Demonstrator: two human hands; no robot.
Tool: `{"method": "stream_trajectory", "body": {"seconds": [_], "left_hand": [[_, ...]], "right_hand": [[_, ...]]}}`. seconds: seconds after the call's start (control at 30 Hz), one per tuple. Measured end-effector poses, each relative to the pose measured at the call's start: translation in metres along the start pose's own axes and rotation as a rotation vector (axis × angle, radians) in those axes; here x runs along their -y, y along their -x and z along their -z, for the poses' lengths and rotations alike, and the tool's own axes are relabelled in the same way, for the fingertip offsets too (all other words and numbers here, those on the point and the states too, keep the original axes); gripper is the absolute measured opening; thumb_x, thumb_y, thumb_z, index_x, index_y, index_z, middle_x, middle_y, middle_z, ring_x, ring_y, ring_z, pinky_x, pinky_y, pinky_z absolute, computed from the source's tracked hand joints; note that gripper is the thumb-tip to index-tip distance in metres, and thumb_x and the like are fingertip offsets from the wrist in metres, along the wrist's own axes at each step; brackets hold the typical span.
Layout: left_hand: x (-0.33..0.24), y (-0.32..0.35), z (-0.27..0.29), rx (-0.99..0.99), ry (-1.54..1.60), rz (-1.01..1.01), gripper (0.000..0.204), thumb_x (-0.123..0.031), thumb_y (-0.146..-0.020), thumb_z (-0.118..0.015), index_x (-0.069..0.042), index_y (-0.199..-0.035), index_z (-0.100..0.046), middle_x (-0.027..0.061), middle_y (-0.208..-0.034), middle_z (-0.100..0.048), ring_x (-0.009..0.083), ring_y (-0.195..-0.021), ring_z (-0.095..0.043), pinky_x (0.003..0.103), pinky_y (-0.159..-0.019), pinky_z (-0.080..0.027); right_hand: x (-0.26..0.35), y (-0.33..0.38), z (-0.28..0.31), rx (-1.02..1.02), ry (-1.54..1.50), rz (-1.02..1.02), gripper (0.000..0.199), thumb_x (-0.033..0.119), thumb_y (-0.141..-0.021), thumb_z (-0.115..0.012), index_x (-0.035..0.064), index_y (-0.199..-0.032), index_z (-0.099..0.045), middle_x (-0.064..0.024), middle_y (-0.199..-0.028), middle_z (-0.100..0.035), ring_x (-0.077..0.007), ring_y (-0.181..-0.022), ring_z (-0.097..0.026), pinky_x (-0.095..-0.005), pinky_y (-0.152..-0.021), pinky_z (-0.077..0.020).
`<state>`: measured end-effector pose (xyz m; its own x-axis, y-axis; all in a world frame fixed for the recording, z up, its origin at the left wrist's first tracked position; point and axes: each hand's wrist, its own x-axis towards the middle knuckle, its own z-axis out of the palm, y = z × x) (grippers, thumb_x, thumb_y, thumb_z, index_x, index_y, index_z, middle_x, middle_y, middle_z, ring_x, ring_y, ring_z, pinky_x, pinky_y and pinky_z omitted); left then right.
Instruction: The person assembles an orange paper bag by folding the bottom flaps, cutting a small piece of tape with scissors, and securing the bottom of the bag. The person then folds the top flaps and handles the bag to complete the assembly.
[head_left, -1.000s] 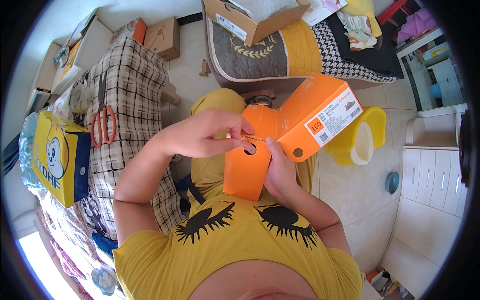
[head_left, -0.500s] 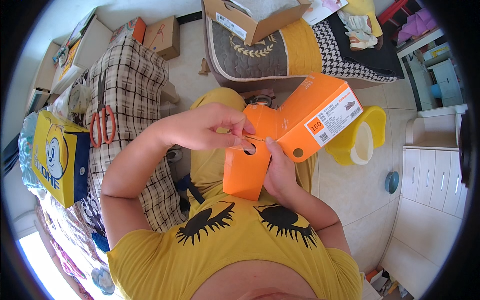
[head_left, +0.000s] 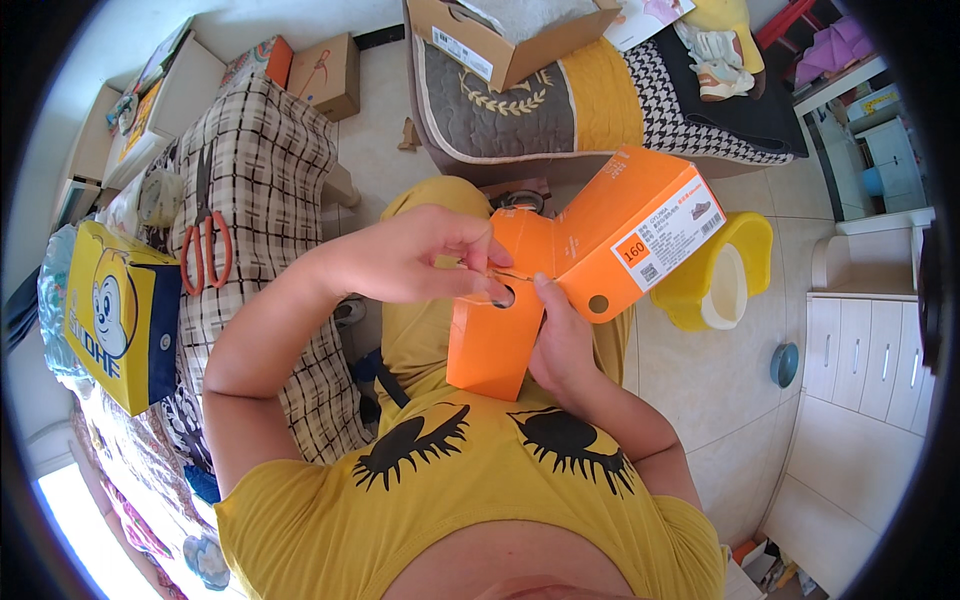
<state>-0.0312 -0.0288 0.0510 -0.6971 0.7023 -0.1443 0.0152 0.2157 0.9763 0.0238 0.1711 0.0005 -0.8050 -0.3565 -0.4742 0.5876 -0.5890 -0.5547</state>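
An orange cardboard shoe box (head_left: pixel 600 240) with a white label on one end is held in front of my chest, its flap (head_left: pixel 493 345) hanging down. My left hand (head_left: pixel 415 255) pinches the box at the fold near a round hole, fingertips on the cardboard. My right hand (head_left: pixel 562 345) grips the box from below, thumb pressed up against the fold. Both hands are close together at the box's near edge, over my lap.
Orange-handled scissors (head_left: pixel 205 245) lie on a checked cloth (head_left: pixel 270 170) at left, beside a yellow bag (head_left: pixel 115 315). A yellow potty (head_left: pixel 720 280) stands on the tiled floor at right. An open cardboard box (head_left: pixel 500 40) sits on a padded bench ahead. White cabinets (head_left: pixel 860 350) stand right.
My left elbow has swung slightly outward and the left fingers have shifted at the box fold. The box and right hand have hardly moved.
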Motion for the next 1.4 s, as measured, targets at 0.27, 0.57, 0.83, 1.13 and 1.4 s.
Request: {"method": "stream_trajectory", "body": {"seconds": [0.27,0.57,0.83,1.13,1.4], "left_hand": [[-0.004,-0.002,-0.017,-0.184,-0.108,0.036,0.028,-0.003,-0.078,-0.072,-0.003,-0.074,-0.044,0.0213,-0.1,-0.064,0.025,-0.102,-0.063,0.034,-0.084,-0.051],[-0.003,-0.005,-0.027,-0.297,-0.204,0.06,0.029,-0.001,-0.073,-0.073,-0.003,-0.073,-0.044,0.0158,-0.087,-0.063,0.0239,-0.098,-0.065,0.034,-0.08,-0.053],[0.001,-0.003,-0.036,-0.404,-0.226,0.01,0.03,-0.002,-0.072,-0.075,-0.001,-0.085,-0.047,0.0164,-0.093,-0.066,0.0219,-0.086,-0.068,0.031,-0.075,-0.054],[0.009,0.003,-0.043,-0.473,-0.344,-0.113,0.067,-0.012,-0.071,-0.079,-0.003,-0.126,-0.042,0.0159,-0.101,-0.065,0.0226,-0.083,-0.068,0.03,-0.072,-0.055],[-0.001,0.056,-0.013,-1.017,-0.537,-0.261,0.058,-0.01,-0.068,-0.077,0.001,-0.119,-0.052,0.0144,-0.116,-0.059,0.0235,-0.109,-0.058,0.035,-0.094,-0.044]], "right_hand": [[-0.009,-0.008,0.017,-0.043,-0.037,-0.013,0.041,0.027,-0.096,-0.047,-0.0036,-0.123,-0.045,-0.0105,-0.116,-0.054,-0.0165,-0.104,-0.054,-0.029,-0.089,-0.044],[-0.006,-0.008,0.013,-0.023,-0.073,-0.011,0.036,0.025,-0.096,-0.047,-0.0013,-0.12,-0.047,-0.0091,-0.114,-0.053,-0.0156,-0.103,-0.054,-0.0298,-0.088,-0.0445],[-0.007,-0.01,0.014,-0.033,-0.055,0.011,0.037,0.025,-0.096,-0.046,-0.0012,-0.123,-0.046,-0.0095,-0.118,-0.052,-0.0162,-0.107,-0.052,-0.0302,-0.091,-0.0429],[-0.005,-0.01,0.014,0.012,-0.016,0.013,0.039,0.021,-0.098,-0.036,-0.0007,-0.13,-0.037,-0.0143,-0.127,-0.048,-0.0251,-0.113,-0.052,-0.0396,-0.098,-0.0417],[-0.003,-0.017,0.012,-0.032,0.041,0.052,0.039,0.026,-0.098,-0.037,0.002,-0.128,-0.041,-0.011,-0.121,-0.052,-0.0214,-0.106,-0.055,-0.0397,-0.095,-0.0434]]}}
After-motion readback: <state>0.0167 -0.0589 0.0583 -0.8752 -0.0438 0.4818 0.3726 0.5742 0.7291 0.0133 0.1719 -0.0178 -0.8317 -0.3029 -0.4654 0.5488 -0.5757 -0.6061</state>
